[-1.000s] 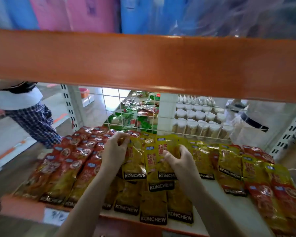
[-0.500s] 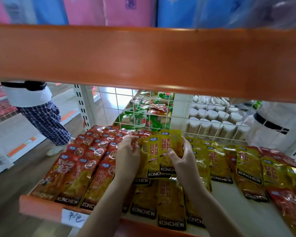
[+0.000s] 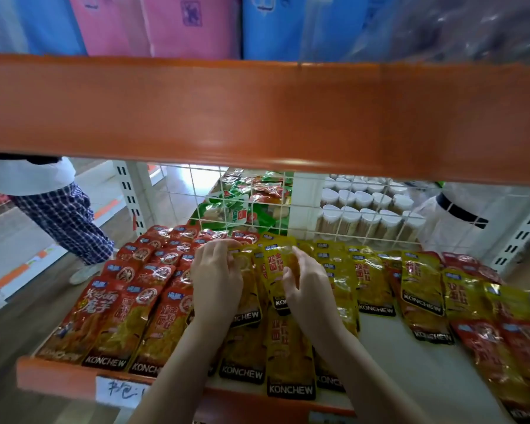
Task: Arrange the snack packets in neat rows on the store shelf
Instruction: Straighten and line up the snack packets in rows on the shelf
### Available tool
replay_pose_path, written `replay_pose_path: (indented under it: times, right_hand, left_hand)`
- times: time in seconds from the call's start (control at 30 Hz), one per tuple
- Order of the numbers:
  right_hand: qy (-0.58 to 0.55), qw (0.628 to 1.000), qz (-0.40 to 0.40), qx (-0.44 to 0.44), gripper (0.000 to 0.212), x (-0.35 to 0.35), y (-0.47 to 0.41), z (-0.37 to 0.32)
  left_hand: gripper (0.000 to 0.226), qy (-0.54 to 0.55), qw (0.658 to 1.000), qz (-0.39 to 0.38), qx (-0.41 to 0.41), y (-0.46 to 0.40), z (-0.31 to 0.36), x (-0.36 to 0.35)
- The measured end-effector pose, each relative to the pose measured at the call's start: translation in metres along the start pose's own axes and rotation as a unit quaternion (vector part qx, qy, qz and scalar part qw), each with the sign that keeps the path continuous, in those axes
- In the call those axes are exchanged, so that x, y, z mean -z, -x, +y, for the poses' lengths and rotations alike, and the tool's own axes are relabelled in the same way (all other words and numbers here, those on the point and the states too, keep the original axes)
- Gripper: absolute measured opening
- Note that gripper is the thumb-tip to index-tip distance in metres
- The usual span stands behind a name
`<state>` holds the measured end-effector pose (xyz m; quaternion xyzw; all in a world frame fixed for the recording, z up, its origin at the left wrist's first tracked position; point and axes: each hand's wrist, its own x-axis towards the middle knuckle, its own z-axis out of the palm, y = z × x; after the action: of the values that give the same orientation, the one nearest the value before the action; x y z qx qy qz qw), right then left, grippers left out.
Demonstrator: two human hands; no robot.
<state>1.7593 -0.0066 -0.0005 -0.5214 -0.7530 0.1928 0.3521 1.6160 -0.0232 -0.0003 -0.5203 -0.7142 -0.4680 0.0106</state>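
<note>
Yellow KONCHEW snack packets (image 3: 289, 353) lie in overlapping rows down the middle of the white shelf (image 3: 407, 371). Red packets (image 3: 126, 304) fill the left part, and mixed yellow and red ones (image 3: 423, 289) lie at the right. My left hand (image 3: 216, 280) grips the left side of a small stack of yellow packets (image 3: 276, 264) near the back. My right hand (image 3: 309, 289) pinches the same stack from the right, fingers curled over its face. The stack's lower part is hidden by my hands.
An orange beam (image 3: 257, 117) crosses just above the hands. A white wire grid (image 3: 257, 203) backs the shelf, with green packets and white-lidded jars (image 3: 364, 215) behind it. A person in checked trousers (image 3: 65, 221) stands at left. A handwritten label (image 3: 120, 390) sits on the orange front lip.
Both hands have drawn closer together around the yellow stack and shifted it a little toward the back of the shelf. The camera has tilted and moved nearer.
</note>
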Motion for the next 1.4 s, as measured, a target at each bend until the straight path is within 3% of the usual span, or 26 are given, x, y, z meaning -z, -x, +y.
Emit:
replay_pose_path:
  times: [0.17,0.33,0.57,0.7,0.87,1.07,1.17,1.3,1.4]
  right_hand:
    - [0.003,0.999,0.015,0.029,0.031,0.029,0.000,0.000]
    - [0.009,0.998,0.061,-0.013,0.024,0.077,0.011,0.036]
    - [0.166,0.977,0.117,-0.057,0.021,0.138,0.028,0.119]
    - [0.246,0.960,0.094,-0.095,0.033,0.144,0.034,0.154]
    - [0.257,0.956,0.057,-0.131,0.048,0.137,0.040,0.162]
    - [0.280,0.952,0.056,-0.110,0.045,0.135,0.039,0.161]
    - [0.270,0.955,0.068,-0.106,0.037,0.135,0.038,0.162]
    - [0.247,0.958,0.093,-0.113,0.025,0.136,0.037,0.159]
    - [0.233,0.961,0.099,-0.112,0.020,0.138,0.038,0.158]
  left_hand:
    - [0.025,0.012,0.999,-0.014,-0.048,0.006,0.038,-0.003]
    - [0.023,0.055,0.988,-0.088,-0.111,0.030,0.089,-0.031]
    - [0.028,0.102,0.965,-0.228,-0.074,0.077,0.152,-0.108]
    - [0.030,0.094,0.970,-0.219,-0.039,0.098,0.175,-0.134]
    - [0.031,0.081,0.979,-0.182,-0.051,0.105,0.177,-0.140]
    - [0.028,0.114,0.967,-0.217,-0.068,0.105,0.169,-0.144]
    - [0.030,0.205,0.948,-0.242,-0.013,0.100,0.163,-0.143]
    - [0.027,0.362,0.875,-0.282,0.156,0.093,0.165,-0.137]
    - [0.030,0.409,0.837,-0.298,0.209,0.091,0.170,-0.138]
